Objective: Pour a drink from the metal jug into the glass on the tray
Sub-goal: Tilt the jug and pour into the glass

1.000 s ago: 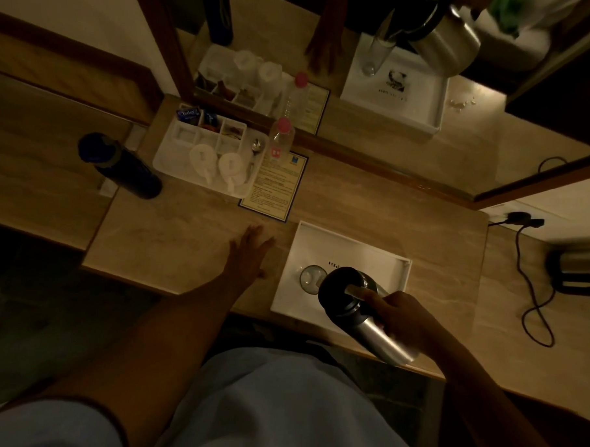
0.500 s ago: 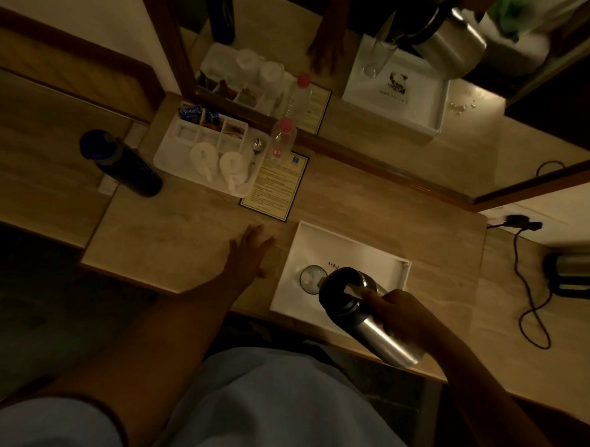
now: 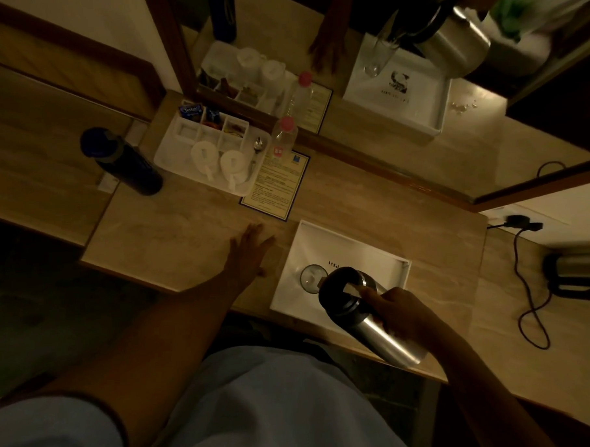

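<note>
- Right hand (image 3: pixel 402 315) is wrapped tight around the metal jug (image 3: pixel 368 318), fingers clamped on its body and the thumb up by the black lid.
- The jug is tilted hard, its black top leaning over the near part of the white tray (image 3: pixel 355 247) and its silver base pointing back toward the person.
- The glass (image 3: pixel 311 278) stands upright in the tray, near its left edge, and the jug's spout sits right at the glass rim; whether they touch, I cannot tell.
- No stream shows in this dim light.
- Left hand (image 3: pixel 251 250) lies flat on the counter (image 3: pixel 172 235) just left of the tray, fingers spread apart, gripping nothing.
- Further left of the tray, well apart, a dark bottle (image 3: pixel 125 159) stands by a tea caddy (image 3: pixel 212 152) holding 2 white cups.
- Right of the tray, a kettle (image 3: pixel 576 272) sits with its cord trailing.
</note>
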Action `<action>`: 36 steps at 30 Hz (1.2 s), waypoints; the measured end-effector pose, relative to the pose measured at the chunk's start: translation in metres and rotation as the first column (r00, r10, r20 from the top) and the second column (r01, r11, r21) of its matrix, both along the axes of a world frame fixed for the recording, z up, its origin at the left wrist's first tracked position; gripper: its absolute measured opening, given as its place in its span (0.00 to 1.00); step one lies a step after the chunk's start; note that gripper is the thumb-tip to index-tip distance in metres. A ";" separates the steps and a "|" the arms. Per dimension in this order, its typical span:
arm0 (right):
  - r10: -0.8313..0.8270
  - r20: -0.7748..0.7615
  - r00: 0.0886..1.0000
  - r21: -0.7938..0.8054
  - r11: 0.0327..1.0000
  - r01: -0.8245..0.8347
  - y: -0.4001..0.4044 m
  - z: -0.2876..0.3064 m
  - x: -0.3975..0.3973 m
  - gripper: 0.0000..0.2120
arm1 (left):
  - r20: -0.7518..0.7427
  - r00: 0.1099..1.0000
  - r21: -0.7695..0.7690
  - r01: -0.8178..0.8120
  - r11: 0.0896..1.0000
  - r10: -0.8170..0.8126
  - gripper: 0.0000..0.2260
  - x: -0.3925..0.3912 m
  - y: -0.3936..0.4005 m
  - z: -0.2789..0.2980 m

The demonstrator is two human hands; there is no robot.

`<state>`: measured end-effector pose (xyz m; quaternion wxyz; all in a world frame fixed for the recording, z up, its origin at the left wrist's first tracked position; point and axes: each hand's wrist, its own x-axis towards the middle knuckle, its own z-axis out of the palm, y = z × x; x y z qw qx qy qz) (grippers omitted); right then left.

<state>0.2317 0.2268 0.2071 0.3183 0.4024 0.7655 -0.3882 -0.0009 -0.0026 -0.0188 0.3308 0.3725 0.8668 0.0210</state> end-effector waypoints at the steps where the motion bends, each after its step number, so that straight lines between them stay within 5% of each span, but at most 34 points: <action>1: 0.008 0.001 1.000 0.004 1.000 -0.008 0.000 0.000 0.000 0.34 | -0.001 1.000 -0.003 0.001 1.000 -0.001 0.46 0.000 0.000 0.000; 36: 0.064 0.029 0.998 -0.003 0.998 -0.064 0.000 0.008 -0.005 0.32 | 0.012 1.000 -0.001 -0.002 1.000 0.002 0.47 0.001 -0.001 -0.003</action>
